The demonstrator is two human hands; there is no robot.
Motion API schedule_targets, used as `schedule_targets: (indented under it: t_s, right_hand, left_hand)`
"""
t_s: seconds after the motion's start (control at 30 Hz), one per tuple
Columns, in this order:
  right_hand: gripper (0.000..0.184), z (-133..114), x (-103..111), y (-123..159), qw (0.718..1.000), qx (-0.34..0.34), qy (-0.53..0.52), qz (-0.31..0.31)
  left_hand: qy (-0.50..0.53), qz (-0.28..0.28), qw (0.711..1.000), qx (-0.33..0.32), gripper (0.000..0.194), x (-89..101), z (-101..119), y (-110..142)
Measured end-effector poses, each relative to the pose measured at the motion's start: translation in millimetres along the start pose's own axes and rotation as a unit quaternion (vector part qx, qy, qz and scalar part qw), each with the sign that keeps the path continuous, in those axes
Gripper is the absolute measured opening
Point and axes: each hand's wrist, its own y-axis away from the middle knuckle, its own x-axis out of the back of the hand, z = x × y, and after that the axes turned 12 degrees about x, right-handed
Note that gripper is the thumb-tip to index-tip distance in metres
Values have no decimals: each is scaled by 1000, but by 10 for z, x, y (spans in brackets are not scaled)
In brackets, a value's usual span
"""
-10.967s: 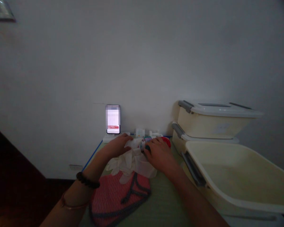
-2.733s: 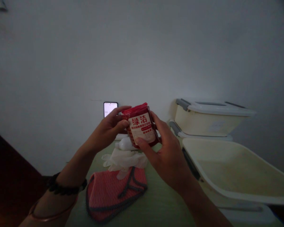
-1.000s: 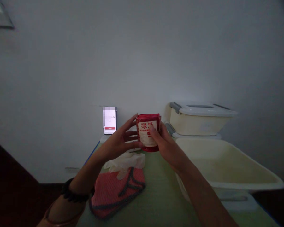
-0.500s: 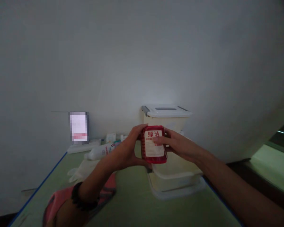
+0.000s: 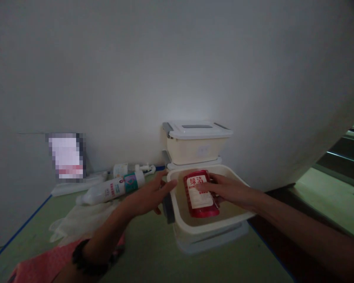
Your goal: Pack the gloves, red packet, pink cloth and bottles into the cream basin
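Note:
A red bottle with a white label lies at a slant within the opening of a cream storage box. My right hand grips its right side, thumb across the label and the other fingers behind. My left hand is off the bottle, fingers apart, at the box's left rim; I cannot tell whether it touches the rim. Beneath the box shows a pale lid, and a grey clip hangs on the box's left side.
Behind stands a lidded cream box. At left lie a white bottle, a pump bottle, pale gloves and a pink cloth. A blurred-out panel stands by the wall. The green table has blue edging.
The red bottle has come down into the open box, still in my right hand. My left hand has let go of it and moved left. The view has turned slightly right.

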Motion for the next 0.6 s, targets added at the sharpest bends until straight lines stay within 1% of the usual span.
schedule_targets:
  t_s: [0.03, 0.1, 0.17, 0.23, 0.3, 0.4, 0.5, 0.6]
  right_hand:
    - [37, 12, -8, -2, 1000, 15, 10, -3]
    - [35, 13, -17, 12, 998, 54, 34, -8]
    - [36, -20, -12, 62, 996, 71, 50, 5]
    - [37, -85, -3, 145, 996, 72, 49, 24]
    - [35, -175, -11, 237, 996, 79, 42, 26]
    - [30, -329, -94, 321, 994, 109, 25, 4]
    - [30, -463, -280, 293, 994, 103, -4, -28]
    - [29, -528, -531, 178, 996, 63, -30, -49]
  left_hand:
    - [18, -15, 999, 29, 58, -43, -4, -36]
    - [42, -8, 998, 56, 54, -109, -19, -99]
    - [90, 15, 994, 58, 49, -131, -29, -112]
    - [148, 22, 987, 60, 47, -101, -25, -47]
    - [184, 38, 980, 70, 47, -25, -10, 94]
    - [190, 98, 975, 65, 46, 138, -3, 369]
    - [185, 129, 972, 66, 46, 300, -64, 610]
    - [171, 199, 964, 50, 42, 411, -199, 756]
